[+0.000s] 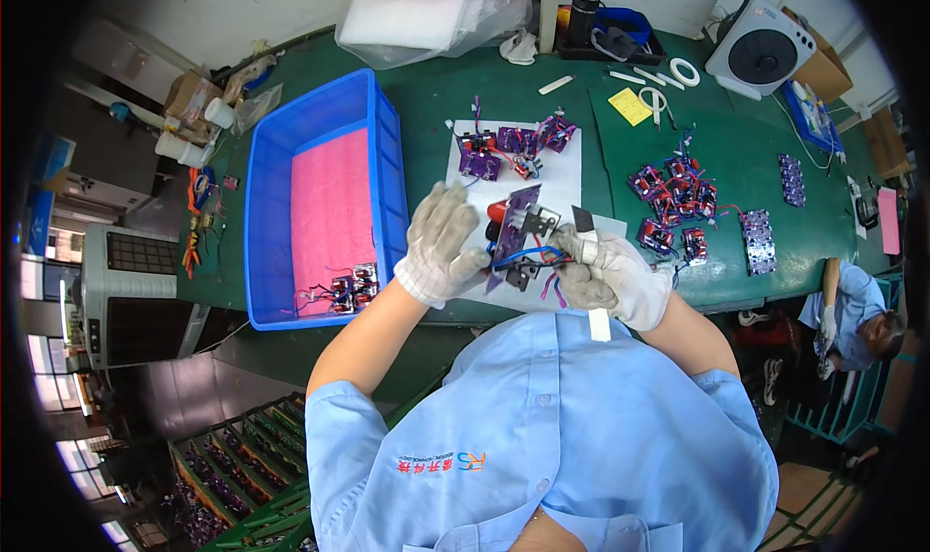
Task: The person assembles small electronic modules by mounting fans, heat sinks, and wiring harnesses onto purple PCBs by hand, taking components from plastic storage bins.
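Observation:
A purple circuit board [515, 230] stands on edge between my hands, with black parts, a red part and blue, black and pink wires. My gloved left hand [441, 247] is at its left side, the thumb at the board's lower edge; its fingers are curved and partly hide their hold. On the other side, my gloved right hand [620, 276] is closed round a thin flat strip [600, 325], white at the lower end and dark at the upper. Its fingertips are beside the board's wires. Under the board lies a white sheet [562, 179] bearing several more wired purple boards [518, 141].
At left stands a blue bin [387, 179] with pink lining and wired boards in its near corner. Piled boards [673, 199] and flat purple panels [759, 242] lie right on the green table [620, 155]. A fan [760, 53] stands far right; a co-worker [852, 310] sits at right.

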Available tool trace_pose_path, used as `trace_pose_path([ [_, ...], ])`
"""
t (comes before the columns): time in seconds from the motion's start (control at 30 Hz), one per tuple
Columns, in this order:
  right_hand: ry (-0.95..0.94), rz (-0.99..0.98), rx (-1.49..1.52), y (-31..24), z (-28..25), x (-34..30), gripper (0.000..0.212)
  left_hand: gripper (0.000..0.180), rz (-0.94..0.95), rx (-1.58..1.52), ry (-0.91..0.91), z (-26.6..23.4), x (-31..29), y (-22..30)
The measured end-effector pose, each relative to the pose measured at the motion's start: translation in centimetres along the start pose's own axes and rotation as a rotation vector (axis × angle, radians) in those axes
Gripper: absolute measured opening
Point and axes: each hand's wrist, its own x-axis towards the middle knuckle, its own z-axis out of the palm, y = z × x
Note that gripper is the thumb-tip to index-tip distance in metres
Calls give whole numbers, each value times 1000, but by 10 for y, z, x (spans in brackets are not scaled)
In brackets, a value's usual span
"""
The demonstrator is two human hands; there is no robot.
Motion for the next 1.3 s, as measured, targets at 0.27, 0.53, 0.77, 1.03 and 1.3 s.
trace_pose_path([
  [0.27, -93, 76, 158, -1, 23, -6, 23, 44, -352, -57, -55, 22, 8, -8],
  [0.53, -35, -6, 30, 0, 38, -7, 22, 70, -1022, -1175, 2, 20, -12, 3],
  [0.77, 43, -120, 23, 7, 52, -7, 26, 31, -974, -902, 167, 21, -36, 2],
  [1.03, 128, -228, -455, 19, 57, 2, 22, 36, -788, -873, 97, 12, -53, -3],
  [1.3, 120, -410, -798, -6, 78, 16, 16, 28, -1279, -1090, 190, -28, -5, 32],
])
